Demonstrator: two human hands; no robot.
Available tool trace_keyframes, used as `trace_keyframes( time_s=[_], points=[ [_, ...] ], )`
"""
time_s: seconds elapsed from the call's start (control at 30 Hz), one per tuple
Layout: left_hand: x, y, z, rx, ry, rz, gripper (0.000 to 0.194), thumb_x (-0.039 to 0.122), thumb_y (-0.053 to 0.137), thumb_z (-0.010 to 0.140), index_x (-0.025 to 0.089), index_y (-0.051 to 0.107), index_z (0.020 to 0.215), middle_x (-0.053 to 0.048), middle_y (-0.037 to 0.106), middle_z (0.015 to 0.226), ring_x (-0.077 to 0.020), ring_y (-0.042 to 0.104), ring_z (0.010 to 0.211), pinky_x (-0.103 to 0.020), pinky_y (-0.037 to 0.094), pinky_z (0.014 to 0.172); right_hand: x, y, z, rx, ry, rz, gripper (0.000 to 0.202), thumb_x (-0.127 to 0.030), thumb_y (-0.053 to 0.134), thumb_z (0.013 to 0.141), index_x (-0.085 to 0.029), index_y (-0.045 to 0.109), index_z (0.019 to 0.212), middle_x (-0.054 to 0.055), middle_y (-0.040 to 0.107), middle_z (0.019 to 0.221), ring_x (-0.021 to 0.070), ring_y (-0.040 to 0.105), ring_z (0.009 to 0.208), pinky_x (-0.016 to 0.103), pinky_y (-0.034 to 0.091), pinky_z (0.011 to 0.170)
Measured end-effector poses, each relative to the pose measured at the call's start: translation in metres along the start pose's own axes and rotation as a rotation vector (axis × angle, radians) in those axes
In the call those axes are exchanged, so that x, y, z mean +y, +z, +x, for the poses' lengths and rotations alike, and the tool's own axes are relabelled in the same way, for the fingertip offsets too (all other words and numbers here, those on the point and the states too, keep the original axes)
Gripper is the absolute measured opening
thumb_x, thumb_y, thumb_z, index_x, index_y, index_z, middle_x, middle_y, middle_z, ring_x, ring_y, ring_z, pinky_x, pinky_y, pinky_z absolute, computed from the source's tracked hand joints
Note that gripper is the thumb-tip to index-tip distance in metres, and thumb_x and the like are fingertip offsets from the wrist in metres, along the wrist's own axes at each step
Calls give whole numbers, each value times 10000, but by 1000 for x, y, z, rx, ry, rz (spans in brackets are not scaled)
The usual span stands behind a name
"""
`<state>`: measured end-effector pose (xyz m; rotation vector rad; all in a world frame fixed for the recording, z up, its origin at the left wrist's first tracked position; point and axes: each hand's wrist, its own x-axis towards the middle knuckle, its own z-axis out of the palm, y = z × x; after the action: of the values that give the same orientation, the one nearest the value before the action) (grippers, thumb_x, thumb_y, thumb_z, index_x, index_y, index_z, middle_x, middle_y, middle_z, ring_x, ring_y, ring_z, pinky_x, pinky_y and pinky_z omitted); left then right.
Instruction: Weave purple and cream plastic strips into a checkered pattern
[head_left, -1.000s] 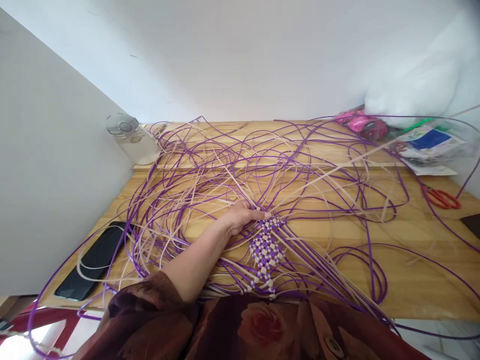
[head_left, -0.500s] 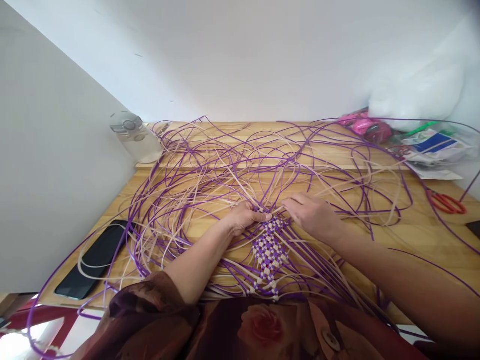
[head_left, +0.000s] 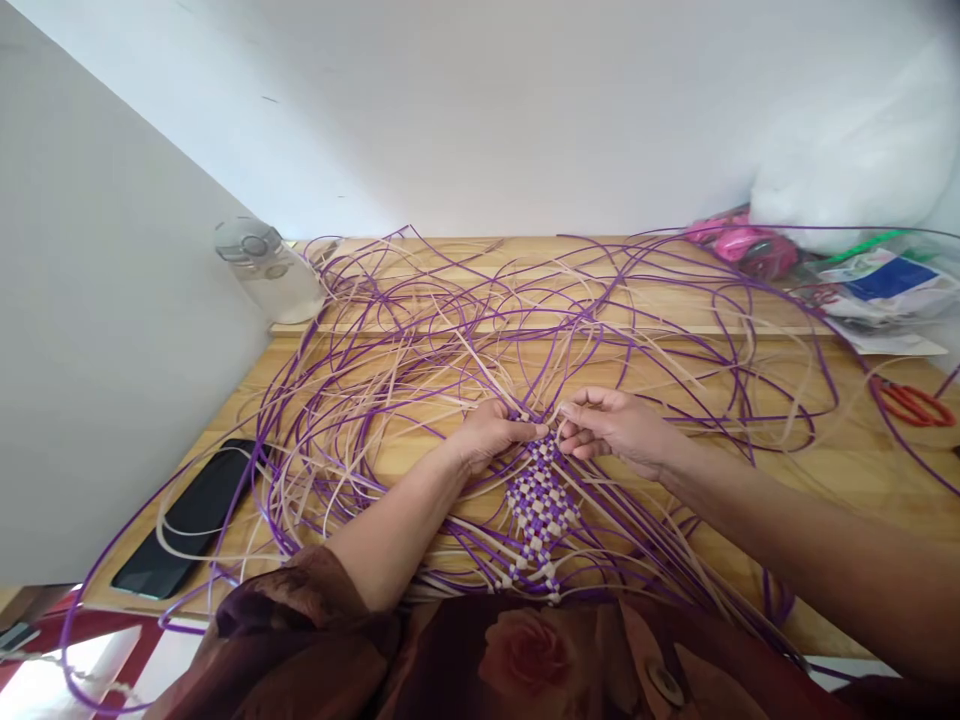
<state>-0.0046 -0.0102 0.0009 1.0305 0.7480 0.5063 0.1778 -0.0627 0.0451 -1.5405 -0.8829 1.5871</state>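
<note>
A purple and cream woven piece [head_left: 541, 500] lies on the table in front of my body, with many long flat strands fanning out from it. At its far end my left hand [head_left: 491, 435] pinches the weave between thumb and fingers. Just right of that spot my right hand [head_left: 604, 430] grips a thin cream strand [head_left: 556, 412] between thumb and forefinger, its other fingers loosely curled. The strand bends close to the weave. My fingers partly hide the knot there.
Loose purple and cream strands [head_left: 465, 310] sprawl over the wooden table. A phone [head_left: 191, 520] lies at left under strands. A clear bottle [head_left: 274, 275] stands at back left. Orange-handled scissors [head_left: 911, 403] and plastic packets [head_left: 881, 285] are at right.
My right hand has turned over and come slightly nearer my left, the cream strand now curving by the weave instead of stretching rightward. The left hand keeps its hold.
</note>
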Motion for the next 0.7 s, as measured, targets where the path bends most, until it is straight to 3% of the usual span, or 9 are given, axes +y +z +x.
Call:
trace_keyframes(
  time_s=[0.13, 0.3, 0.4, 0.53, 0.7],
  points=[
    [1, 2, 0, -24, 75, -40, 405, 351, 872, 541, 127, 725, 845, -39, 697, 760, -124, 603, 655, -233, 453, 649, 1, 8, -6, 10, 33, 77, 138, -229, 655, 889, -166, 550, 824, 37, 695, 732, 137, 705, 641, 166, 565, 519],
    [1, 3, 0, -29, 124, -20, 529, 340, 899, 506, 126, 734, 960, -69, 724, 872, -167, 644, 786, -281, 473, 788, 2, 16, -5, 5, 8, 93, 143, -234, 568, 939, -159, 553, 819, 66, 716, 757, 111, 684, 613, 138, 526, 502],
    [1, 1, 0, -37, 122, 7, 506, 338, 890, 529, 127, 731, 960, -67, 719, 890, -153, 637, 767, -268, 466, 770, 3, 19, -8, 51, -49, 33, 178, -202, 501, 961, -146, 552, 800, 72, 713, 751, 94, 662, 578, 111, 454, 440],
    [2, 1, 0, -37, 70, 14, 450, 343, 872, 559, 122, 730, 924, -55, 705, 830, -134, 616, 705, -247, 459, 704, 4, 26, -16, 26, -9, 120, 102, -207, 479, 964, -179, 499, 868, 47, 693, 761, 142, 712, 672, 161, 530, 521],
    [1, 2, 0, -23, 97, -21, 421, 301, 882, 529, 118, 729, 875, -46, 702, 801, -131, 616, 689, -257, 473, 708, 13, 30, -12, 18, -123, 79, 138, -309, 565, 908, -213, 465, 907, -4, 653, 793, 143, 707, 646, 179, 534, 497]
  ],
)
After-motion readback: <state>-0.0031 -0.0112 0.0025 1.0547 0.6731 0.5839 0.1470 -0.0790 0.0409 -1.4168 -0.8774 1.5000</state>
